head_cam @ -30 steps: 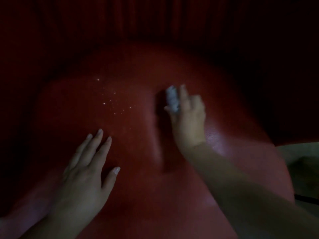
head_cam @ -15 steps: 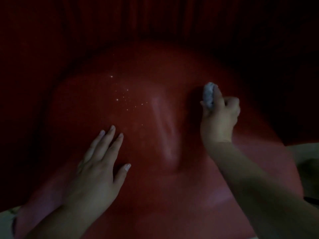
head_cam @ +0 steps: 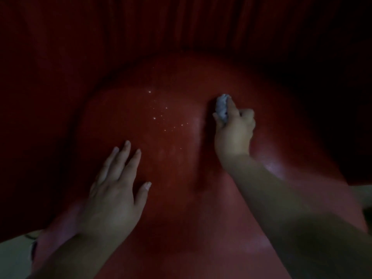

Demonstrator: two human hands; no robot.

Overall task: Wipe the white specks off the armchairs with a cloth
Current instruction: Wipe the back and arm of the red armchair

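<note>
Nearest, two bare forearms reach in from the bottom edge over the red seat (head_cam: 201,198) of an armchair, and a pale strip of floor (head_cam: 12,256) shows at the near left corner. The left hand (head_cam: 114,196) lies palm down on the near left part of the seat, its fingers straight and a little spread, the thumb out to the right, holding nothing. Farther in and to the right, the right hand (head_cam: 233,131) grips a small crumpled white cloth (head_cam: 222,106), fingers curled round it, the wad sticking out at the far end of the fist and touching the seat. Just left of the cloth, between the two hands and farther than the left fingertips, a loose scatter of white specks (head_cam: 161,115) dots the seat. Beyond them the dark red pleated backrest (head_cam: 181,27) rises, dim in the low light.
</note>
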